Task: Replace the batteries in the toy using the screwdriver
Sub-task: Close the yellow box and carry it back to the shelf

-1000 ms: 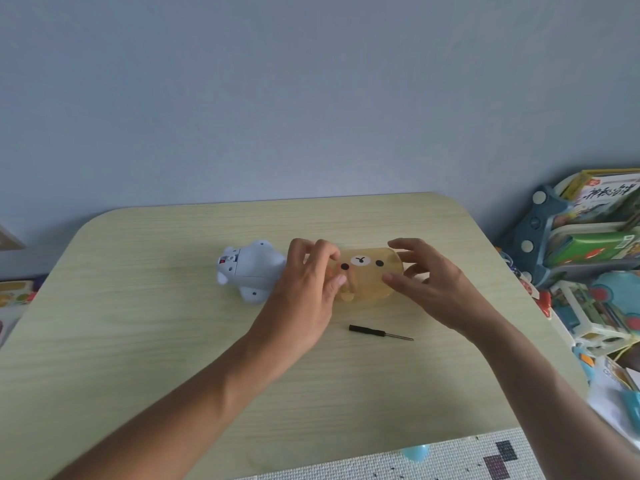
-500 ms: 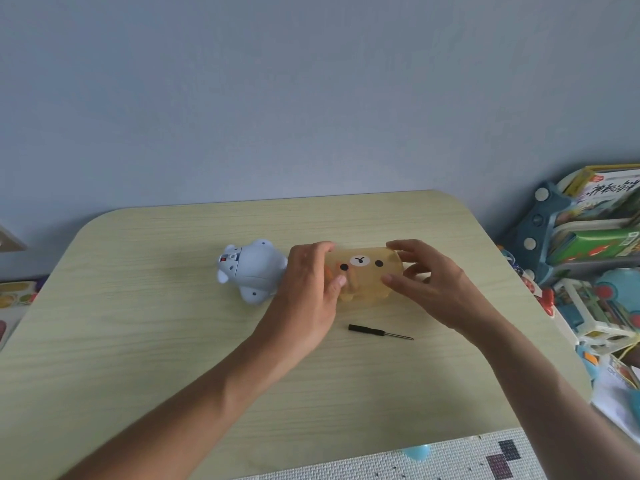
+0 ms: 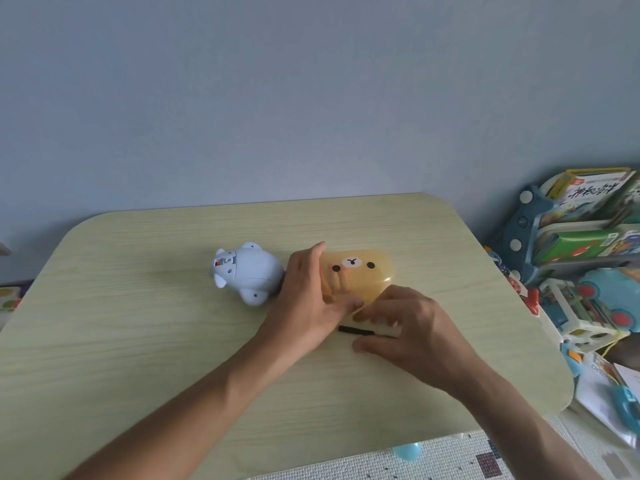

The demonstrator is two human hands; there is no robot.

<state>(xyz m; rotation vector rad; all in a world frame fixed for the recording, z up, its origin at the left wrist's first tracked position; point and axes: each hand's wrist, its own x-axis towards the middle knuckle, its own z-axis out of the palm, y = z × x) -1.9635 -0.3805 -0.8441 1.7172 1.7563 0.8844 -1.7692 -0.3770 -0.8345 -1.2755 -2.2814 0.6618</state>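
Two hands at the bear box, toy untouched

Two hands work mid-bench (image 3: 138, 341); left to right:

Blue toy (image 3: 247, 271): lies on the bench near the far left of the action, tipped over with what looks like its underside hatch and a small red spot facing the camera. Nobody holds it. It sits just beside the left hand's wrist side, likely parked there so the hatch is reachable once the tool is in hand.

Left hand (image 3: 308, 299): cupped against the left end of the yellow see-through bear box (image 3: 360, 271). Its fingers (image 3: 337, 284) show through the plastic, so they seem to reach under or inside the lid, thumb up at the far edge. Judged as grasping the box, steadying or lifting it; probably the spare batteries are in there, though none can be made out.

Screwdriver (image 3: 355, 330): black handle lies flat on the bench just in front of the box, its tip hidden under the right hand.

Right hand (image 3: 408, 327): low over the screwdriver and the box's near corner, fingers bent, tips near the box edge. Cannot tell whether it pinches the box, the tool, or nothing.

Far right, off the bench: shelf of toys and books (image 3: 585, 237).

Task looks barely begun.
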